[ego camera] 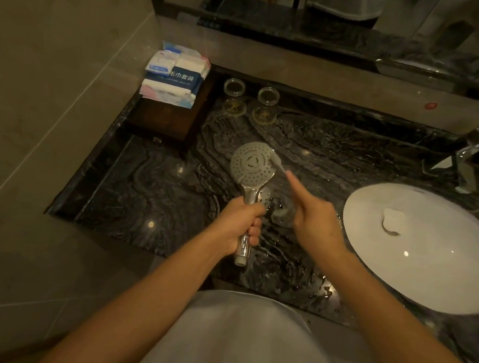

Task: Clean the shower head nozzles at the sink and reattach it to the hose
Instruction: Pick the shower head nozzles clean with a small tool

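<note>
- Two hands work: left hand (pixel 234 225) fists the shower head (pixel 252 165) handle, nozzles up for scrubbing.
- Right hand (pixel 316 220) pinches a brush (pixel 277 162) against its right rim.

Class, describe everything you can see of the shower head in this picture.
The shower head has a round, pale grey face dotted with small nozzle holes around a central ring, on a shiny chrome handle with a white threaded end. No hose is attached. It is held upright over the dark marble countertop, left of the sink. The left hand grips its handle; a thin brush in the right hand touches its right rim.
</note>
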### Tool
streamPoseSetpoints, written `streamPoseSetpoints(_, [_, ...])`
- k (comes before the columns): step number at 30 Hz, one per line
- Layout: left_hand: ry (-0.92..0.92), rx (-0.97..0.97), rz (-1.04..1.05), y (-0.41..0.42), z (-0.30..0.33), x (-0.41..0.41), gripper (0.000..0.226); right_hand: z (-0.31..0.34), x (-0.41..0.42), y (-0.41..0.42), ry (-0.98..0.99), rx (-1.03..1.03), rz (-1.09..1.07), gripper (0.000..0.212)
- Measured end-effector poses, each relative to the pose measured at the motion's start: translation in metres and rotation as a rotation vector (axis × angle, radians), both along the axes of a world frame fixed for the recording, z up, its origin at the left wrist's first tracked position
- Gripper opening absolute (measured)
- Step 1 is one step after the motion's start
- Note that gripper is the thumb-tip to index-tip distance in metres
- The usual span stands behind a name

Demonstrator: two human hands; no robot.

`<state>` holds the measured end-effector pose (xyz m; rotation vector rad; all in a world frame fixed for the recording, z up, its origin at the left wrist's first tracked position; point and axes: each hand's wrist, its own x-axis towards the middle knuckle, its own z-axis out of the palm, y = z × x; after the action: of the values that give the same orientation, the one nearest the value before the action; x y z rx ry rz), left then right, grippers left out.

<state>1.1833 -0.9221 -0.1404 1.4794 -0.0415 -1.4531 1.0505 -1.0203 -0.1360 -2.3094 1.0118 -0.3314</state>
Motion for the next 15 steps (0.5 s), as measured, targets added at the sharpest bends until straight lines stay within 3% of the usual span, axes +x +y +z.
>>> streamPoseSetpoints(2, [-0.021,-0.007,-0.015,-0.001,0.002,-0.002,0.023,0.007,-0.001,-0.005,0.000,-0.014,0.003,0.070])
streamPoseSetpoints(6, [-0.142,-0.010,-0.066,0.000,-0.002,-0.003,0.017,-0.008,-0.010,0.024,0.088,-0.063,0.255,0.085])
streamPoseSetpoints(12, [-0.209,-0.008,-0.089,-0.003,-0.003,-0.006,0.021,0.005,-0.008,0.001,-0.030,-0.031,0.011,0.078])
streamPoseSetpoints(15, [-0.187,0.000,-0.097,-0.004,-0.005,-0.007,0.017,0.000,-0.006,0.017,0.011,-0.020,0.103,0.087])
